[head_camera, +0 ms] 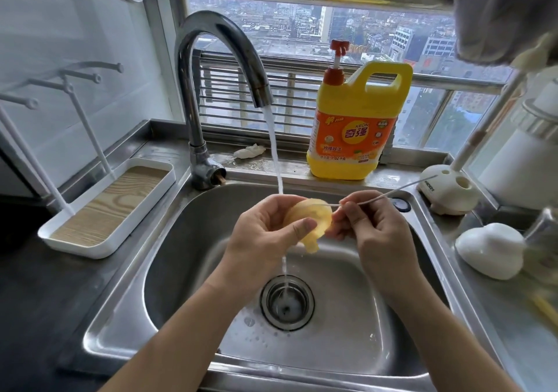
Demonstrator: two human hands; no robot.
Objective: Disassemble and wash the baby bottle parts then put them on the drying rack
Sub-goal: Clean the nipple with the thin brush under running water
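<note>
My left hand (265, 234) holds a yellowish silicone nipple (311, 222) over the steel sink (193, 258), thumb pressed on its front. Water from the tap (217, 59) runs down past the nipple into the drain (287, 301). My right hand (368, 228) pinches a thin white brush wire (392, 193) whose tip goes into the nipple's top. The white drying rack (102, 210) with a wood-look tray and upright pegs stands on the counter to the left.
A yellow dish soap jug (356, 125) stands on the sill behind the sink. At right are a white brush holder (447, 192), a white dome-shaped piece (492, 249) and a white bottle body (522, 156). A crumpled tissue (249, 151) lies by the tap.
</note>
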